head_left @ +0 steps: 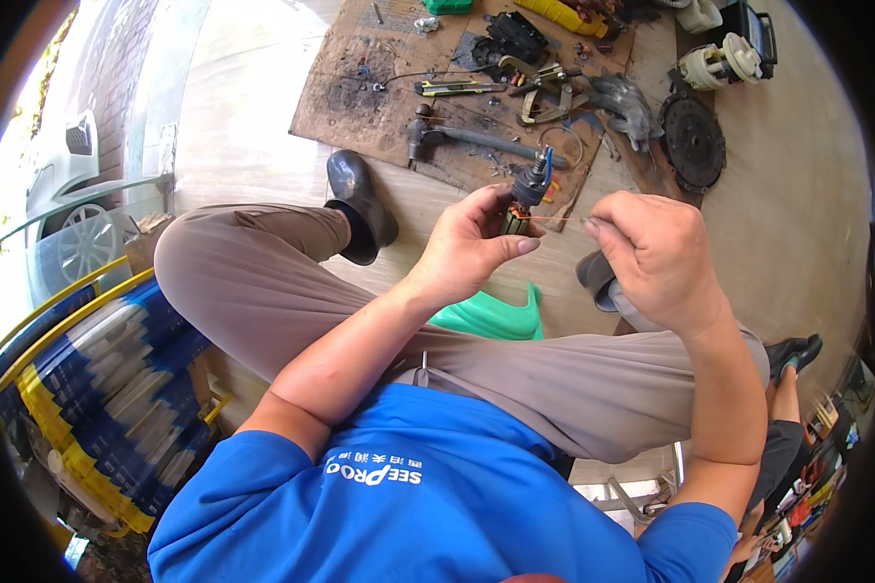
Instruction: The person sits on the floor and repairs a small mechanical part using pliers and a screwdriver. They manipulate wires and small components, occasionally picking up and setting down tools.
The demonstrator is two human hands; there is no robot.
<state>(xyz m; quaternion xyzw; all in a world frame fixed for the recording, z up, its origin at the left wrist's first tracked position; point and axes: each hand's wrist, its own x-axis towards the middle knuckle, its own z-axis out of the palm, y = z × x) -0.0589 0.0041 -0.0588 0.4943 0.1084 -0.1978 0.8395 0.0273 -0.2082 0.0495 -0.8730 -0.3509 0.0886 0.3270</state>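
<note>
My left hand (467, 243) grips a small motor armature (520, 214), held upright with a dark cylindrical part, a threaded shaft and a blue piece on top. A thin copper wire (556, 220) stretches sideways from its windings to my right hand (651, 253), which has thumb and forefinger pinched on it. Both hands are above my legs. Just beyond them, a long-handled hammer (457, 135) lies on a stained cardboard sheet (350, 112).
A puller (544, 92), yellow cutter (457, 87), grey glove (630, 115), black disc (692, 146) and pump unit (710, 66) lie beyond. A green stool (486, 311) is beneath me. A rack (78, 398) stands left; another person's leg (787, 394) is at right.
</note>
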